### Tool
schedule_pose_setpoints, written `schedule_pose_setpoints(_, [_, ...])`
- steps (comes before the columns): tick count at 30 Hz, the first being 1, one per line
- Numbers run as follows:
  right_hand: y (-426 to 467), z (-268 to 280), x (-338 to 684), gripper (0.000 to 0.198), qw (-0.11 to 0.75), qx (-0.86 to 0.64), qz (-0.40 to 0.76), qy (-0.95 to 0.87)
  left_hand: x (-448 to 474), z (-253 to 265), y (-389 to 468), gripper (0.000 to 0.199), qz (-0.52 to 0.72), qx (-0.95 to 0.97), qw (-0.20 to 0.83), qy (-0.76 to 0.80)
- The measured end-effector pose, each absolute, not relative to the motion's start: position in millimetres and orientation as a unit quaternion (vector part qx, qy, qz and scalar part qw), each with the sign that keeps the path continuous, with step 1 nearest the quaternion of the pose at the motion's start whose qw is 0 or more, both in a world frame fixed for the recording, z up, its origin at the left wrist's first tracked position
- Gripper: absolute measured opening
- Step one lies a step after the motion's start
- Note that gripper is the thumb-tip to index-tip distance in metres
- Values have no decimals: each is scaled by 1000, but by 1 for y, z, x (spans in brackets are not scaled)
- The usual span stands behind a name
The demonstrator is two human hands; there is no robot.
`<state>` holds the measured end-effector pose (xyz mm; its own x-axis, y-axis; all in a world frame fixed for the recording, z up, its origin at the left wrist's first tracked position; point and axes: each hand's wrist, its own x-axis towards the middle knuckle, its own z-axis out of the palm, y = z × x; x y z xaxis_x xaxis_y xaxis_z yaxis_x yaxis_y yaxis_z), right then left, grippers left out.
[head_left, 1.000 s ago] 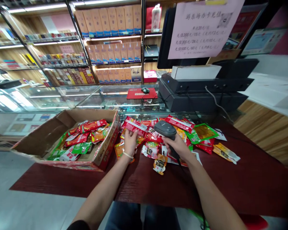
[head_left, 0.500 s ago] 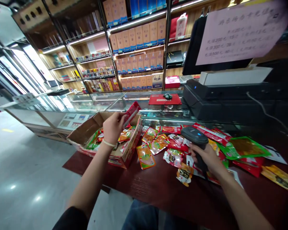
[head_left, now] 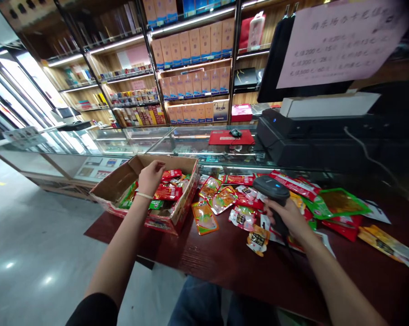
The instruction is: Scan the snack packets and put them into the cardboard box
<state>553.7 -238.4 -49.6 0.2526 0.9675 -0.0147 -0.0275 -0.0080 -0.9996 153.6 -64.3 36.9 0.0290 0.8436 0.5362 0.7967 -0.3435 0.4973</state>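
Note:
My left hand (head_left: pixel 151 177) hovers over an open cardboard box (head_left: pixel 141 161), its fingers loosely bent and apart with nothing held. Red and green snack packets lie inside the box, one red packet (head_left: pixel 168 193) just beside the hand; part of the contents is hidden behind my wrist. My right hand (head_left: pixel 290 217) is wrapped round the handle of a black barcode scanner (head_left: pixel 271 189), whose head points left over the snack pile. Under and beside it lie a white-and-pink packet (head_left: pixel 242 218), a small yellow packet (head_left: pixel 258 240) and an orange-edged packet (head_left: pixel 204 218).
The dark red tabletop (head_left: pixel 221 265) carries more packets to the right, including a green-edged bag (head_left: pixel 342 202). Behind it are a glass counter (head_left: pixel 187 142), a mouse (head_left: pixel 235 133) on a red mat, and a monitor with a pink paper sign (head_left: pixel 336 45). Stocked shelves line the wall.
My left hand has let go of the red packet it held up, and red packets now show in the box beneath it. The scanner stays in my right hand; the view has shifted slightly.

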Motion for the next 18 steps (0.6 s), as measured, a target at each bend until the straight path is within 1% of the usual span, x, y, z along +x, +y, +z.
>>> schedule_pose_setpoints(6, [-239, -50, 557, 40, 578, -536, 433, -438, 189, 58, -98, 24, 385, 771, 2, 507])
schedule_pose_setpoints(10, [-240, -49, 559, 39, 584, -533, 430, -436, 242, 61, -131, 22, 364, 816, 30, 449])
schedule_pose_setpoints(13, [-241, -46, 560, 36, 593, -530, 434, -425, 286, 40, -141, 21, 323, 847, 82, 413])
schedule_pose_setpoints(16, [-242, -44, 561, 33, 605, -519, 435, -419, 321, 0, -134, 20, 290, 860, 120, 403])
schedule_pose_setpoints(18, [-242, -44, 563, 31, 608, -515, 436, -419, 335, -30, -124, 20, 263, 859, 128, 421])
